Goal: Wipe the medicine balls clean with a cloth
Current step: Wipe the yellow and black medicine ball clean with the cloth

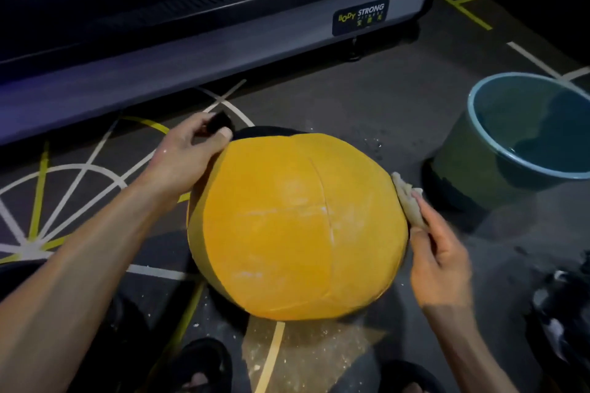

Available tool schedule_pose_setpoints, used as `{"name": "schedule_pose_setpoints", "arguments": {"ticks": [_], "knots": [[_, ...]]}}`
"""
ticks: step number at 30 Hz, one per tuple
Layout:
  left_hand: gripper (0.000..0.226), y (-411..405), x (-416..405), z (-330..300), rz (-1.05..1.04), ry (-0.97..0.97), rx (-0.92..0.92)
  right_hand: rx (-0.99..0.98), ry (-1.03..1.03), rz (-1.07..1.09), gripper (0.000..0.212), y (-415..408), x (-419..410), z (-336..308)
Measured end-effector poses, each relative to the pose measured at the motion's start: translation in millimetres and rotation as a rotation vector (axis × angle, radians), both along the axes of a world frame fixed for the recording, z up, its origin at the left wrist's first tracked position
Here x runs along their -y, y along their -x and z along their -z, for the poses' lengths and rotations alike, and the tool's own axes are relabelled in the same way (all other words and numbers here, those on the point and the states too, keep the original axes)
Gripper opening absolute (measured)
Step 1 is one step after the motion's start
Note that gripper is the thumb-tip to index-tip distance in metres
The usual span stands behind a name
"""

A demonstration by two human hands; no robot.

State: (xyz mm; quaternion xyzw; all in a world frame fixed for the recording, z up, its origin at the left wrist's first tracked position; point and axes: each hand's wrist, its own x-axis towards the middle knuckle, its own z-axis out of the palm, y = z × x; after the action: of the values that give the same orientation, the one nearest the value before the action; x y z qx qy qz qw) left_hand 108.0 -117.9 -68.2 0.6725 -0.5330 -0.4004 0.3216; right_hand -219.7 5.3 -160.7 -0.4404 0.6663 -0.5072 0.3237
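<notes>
A big orange medicine ball (297,226) with stitched seams sits on the dark floor in front of me. A black part of it shows at the far top edge. My left hand (188,156) holds the ball at its upper left, fingers pinching a small black strap or tab (218,123) there. My right hand (440,262) grips a pale folded cloth (408,201) and presses it against the ball's right side.
A teal bucket (472,153) with water stands on the floor at the right. A grey machine base (223,41) marked BODY STRONG runs along the back. Dark crumpled things (562,306) lie at the right edge. My sandalled feet (201,367) are at the bottom.
</notes>
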Motion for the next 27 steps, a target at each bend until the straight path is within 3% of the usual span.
{"name": "schedule_pose_setpoints", "arguments": {"ticks": [2,4,10,13,16,19,21,22,25,27], "knots": [[0.038,-9.1,-11.1,-11.3,0.238,-0.063,0.105,-0.009,-0.038,-0.024,0.044,4.1,6.4,-4.2],[0.051,-13.5,-20.5,-18.8,0.326,-0.085,0.126,0.004,-0.083,-0.054,0.041,10.6,9.6,-8.3],[0.047,-9.4,-37.6,-15.8,0.402,0.013,0.283,0.047,-0.141,-0.111,0.038,14.4,4.9,-28.5],[0.048,-4.1,-44.4,-10.9,0.360,0.040,0.350,-0.077,-0.142,-0.045,0.040,0.1,-6.2,-45.4],[0.062,0.4,-50.1,-10.3,0.350,0.051,0.400,-0.295,0.091,-0.127,0.046,-43.1,-20.1,-72.4],[0.064,3.5,-49.7,-9.7,0.330,0.055,0.410,-0.498,0.382,-0.505,0.042,-98.8,-41.6,-85.0],[0.062,1.8,-47.2,-6.8,0.318,0.057,0.407,-0.706,0.460,-0.660,0.040,-102.0,-49.3,-79.6],[0.062,0.0,-46.5,-5.4,0.317,0.047,0.409,-0.709,0.448,-0.668,0.040,-90.7,-49.1,-75.0],[0.066,-2.8,-45.5,-1.6,0.294,0.026,0.422,-0.440,0.237,-0.368,0.048,-43.9,-34.6,-68.7],[0.066,3.4,-43.6,-3.5,0.281,0.021,0.434,-0.370,0.058,-0.146,0.050,-25.5,-17.5,-71.8]]}}
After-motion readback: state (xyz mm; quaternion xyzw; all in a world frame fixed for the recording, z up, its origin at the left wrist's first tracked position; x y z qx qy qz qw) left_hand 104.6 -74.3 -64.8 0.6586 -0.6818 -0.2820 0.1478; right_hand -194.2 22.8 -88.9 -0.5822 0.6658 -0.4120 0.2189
